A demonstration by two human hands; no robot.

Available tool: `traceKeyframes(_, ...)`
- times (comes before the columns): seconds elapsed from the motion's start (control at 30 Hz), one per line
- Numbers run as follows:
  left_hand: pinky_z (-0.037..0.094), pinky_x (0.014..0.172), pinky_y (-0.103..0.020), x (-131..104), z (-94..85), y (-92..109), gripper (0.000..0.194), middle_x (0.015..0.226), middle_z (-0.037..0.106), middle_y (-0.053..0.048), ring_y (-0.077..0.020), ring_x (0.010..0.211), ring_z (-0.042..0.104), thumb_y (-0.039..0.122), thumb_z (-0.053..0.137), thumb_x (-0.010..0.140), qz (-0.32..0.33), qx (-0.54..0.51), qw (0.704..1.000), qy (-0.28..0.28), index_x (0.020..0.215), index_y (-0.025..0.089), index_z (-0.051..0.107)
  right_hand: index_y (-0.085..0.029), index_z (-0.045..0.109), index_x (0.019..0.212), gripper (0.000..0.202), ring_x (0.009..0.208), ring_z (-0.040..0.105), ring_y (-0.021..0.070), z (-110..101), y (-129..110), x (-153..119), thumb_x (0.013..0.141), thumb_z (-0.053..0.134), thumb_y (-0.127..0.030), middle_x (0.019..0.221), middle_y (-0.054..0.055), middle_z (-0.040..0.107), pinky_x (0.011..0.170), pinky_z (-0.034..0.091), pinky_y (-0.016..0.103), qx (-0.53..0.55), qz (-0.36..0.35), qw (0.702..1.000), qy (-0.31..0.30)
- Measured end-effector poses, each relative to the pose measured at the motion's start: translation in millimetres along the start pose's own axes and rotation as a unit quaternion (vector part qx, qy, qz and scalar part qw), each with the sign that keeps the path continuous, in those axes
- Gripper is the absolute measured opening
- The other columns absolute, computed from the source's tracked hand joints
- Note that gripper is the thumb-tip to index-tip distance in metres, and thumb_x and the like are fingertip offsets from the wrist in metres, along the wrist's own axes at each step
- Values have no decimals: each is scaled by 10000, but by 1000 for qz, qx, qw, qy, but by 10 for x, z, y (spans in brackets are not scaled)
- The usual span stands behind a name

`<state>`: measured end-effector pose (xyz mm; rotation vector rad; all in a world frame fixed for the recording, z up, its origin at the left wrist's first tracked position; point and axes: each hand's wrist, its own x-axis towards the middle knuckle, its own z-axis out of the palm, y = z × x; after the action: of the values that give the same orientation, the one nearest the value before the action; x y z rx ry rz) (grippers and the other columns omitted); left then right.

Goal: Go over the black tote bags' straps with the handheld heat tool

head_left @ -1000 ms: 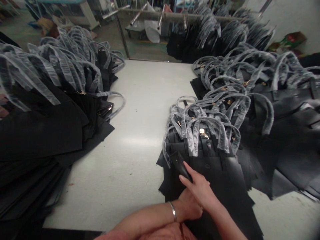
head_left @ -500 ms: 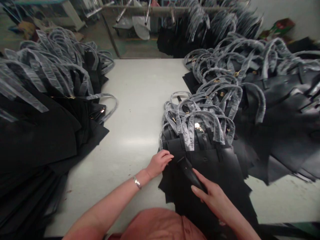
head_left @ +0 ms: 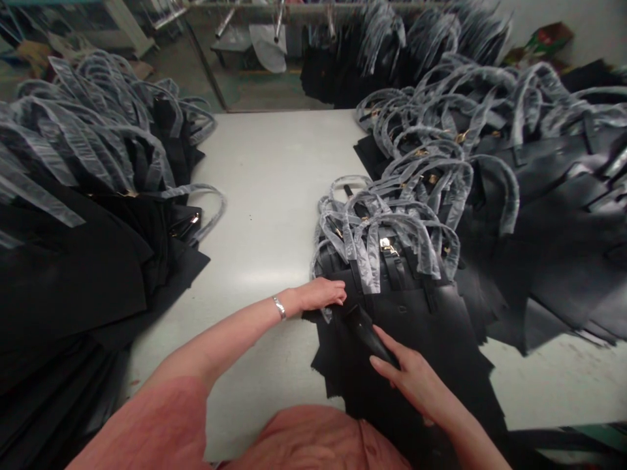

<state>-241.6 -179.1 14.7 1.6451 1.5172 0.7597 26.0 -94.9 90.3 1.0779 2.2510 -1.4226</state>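
Observation:
A stack of flat black leather bag panels [head_left: 431, 320] with plastic-wrapped handles [head_left: 386, 228] and a gold clasp [head_left: 386, 246] lies in front of me on the white table [head_left: 264, 196]. My left hand [head_left: 321, 294], with a silver bracelet on the wrist, grips the left edge of the top panel. My right hand [head_left: 411, 375] holds a narrow black strap piece [head_left: 367, 329] that lies across the top panel.
A large heap of black bags with wrapped handles [head_left: 88, 215] fills the left side. More such bags [head_left: 514, 163] pile up at the right and back. A metal rack [head_left: 274, 19] stands beyond the table's far edge.
My left hand came out from under my right wrist and reached left to the panel's edge. My right hand slid slightly toward me with the strap piece. The view tilted forward.

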Motion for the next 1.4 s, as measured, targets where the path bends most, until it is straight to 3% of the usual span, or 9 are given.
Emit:
traceKeyframes(0.2,465,583,-213,-77,104,-86,288,666,592,10,-107,562,583,358,388,966,-170,-182,928,278,820,173,552,-276,515,1410,617,884,719,252,-10,54,2,814,610,-406,1093,27,748,860,540,398,11,2,1000,1)
traceKeyframes(0.3,446,551,-205,-227,311,-3,251,614,582,25,-109,550,572,377,439,953,-206,-180,895,352,848,175,546,-271,497,1423,624,892,718,250,-6,63,-4,822,602,-403,1126,31,740,853,546,395,19,3,1000,-5)
traceKeyframes(0.43,442,551,-207,-439,816,211,185,668,604,35,-102,562,563,321,697,803,-239,-151,906,315,872,174,609,-256,493,1426,625,885,720,254,19,37,-11,823,603,-378,1142,40,736,838,560,403,28,-2,1000,-3)
traceKeyframes(0.57,495,631,-239,-480,1118,315,136,796,619,4,-117,644,586,253,620,874,-255,-78,885,382,989,182,624,-247,491,1428,621,903,719,256,41,1,-21,828,596,-366,1250,57,689,841,566,407,26,-4,1000,-5)
traceKeyframes(0.7,496,771,-261,-423,995,243,199,1010,629,-52,-161,899,615,226,455,979,-144,100,927,331,1073,214,630,-245,489,1430,623,933,714,263,42,18,-20,831,602,-375,1237,56,696,869,559,422,27,1,1000,-3)
traceKeyframes(0.9,440,653,-196,-280,576,81,184,907,577,-7,-114,754,584,161,461,965,-69,163,976,130,931,218,633,-239,456,1450,648,890,722,258,57,61,-11,838,610,-389,1235,68,697,863,560,433,25,4,1000,-9)
traceKeyframes(1.1,450,616,-214,-360,736,192,219,691,572,31,-107,590,575,311,439,980,-239,-102,898,355,854,193,574,-225,417,1473,656,909,724,260,44,45,-35,861,572,-405,1235,71,695,858,564,420,9,13,1000,-21)
traceKeyframes(1.27,385,568,-231,-548,1284,442,218,637,640,29,-136,580,585,382,708,809,-323,-88,907,258,746,195,615,-236,462,1445,623,1086,676,281,56,-2,-52,848,583,-368,1214,53,712,957,526,444,6,-12,1000,-8)
traceKeyframes(1.4,381,603,-238,-532,1390,538,181,713,696,8,-149,648,621,360,666,845,-376,-32,895,239,754,203,660,-149,481,1430,615,1240,578,292,166,-172,69,848,557,-331,1371,121,600,1060,440,452,-35,-45,998,-1)
